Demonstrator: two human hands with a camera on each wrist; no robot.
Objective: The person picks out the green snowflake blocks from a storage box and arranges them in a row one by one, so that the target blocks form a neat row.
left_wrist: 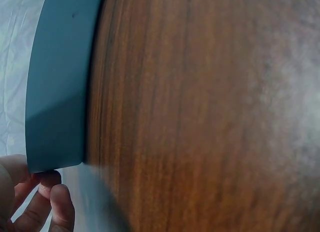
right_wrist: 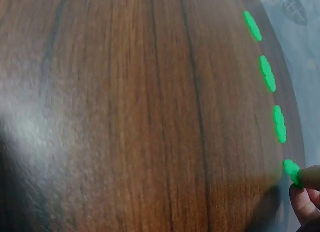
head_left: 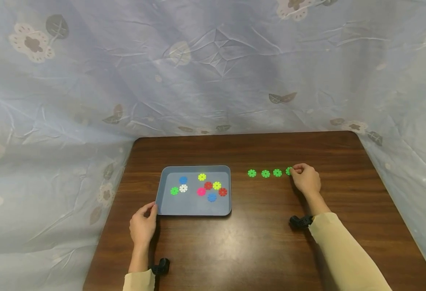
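My right hand (head_left: 306, 180) pinches a green notched disc (right_wrist: 292, 172) at the right end of a row on the table. Three more green discs (head_left: 265, 173) lie flat to its left, spaced apart in a nearly straight line. At the near left corner of a grey tray (head_left: 195, 210), my left hand (head_left: 142, 226) grips the rim between thumb and fingers. In the left wrist view the fingers (left_wrist: 62, 204) bend under the tray's corner. Inside the tray lie a green disc (head_left: 174, 190), a white disc (head_left: 183, 188) and several blue, yellow, red and pink ones.
The brown wooden table (head_left: 256, 250) has its far edge against a patterned cloth curtain (head_left: 213, 81), which also hangs at both sides. A black wrist camera (head_left: 300, 222) is strapped to the right wrist, another black camera (head_left: 161, 266) to the left.
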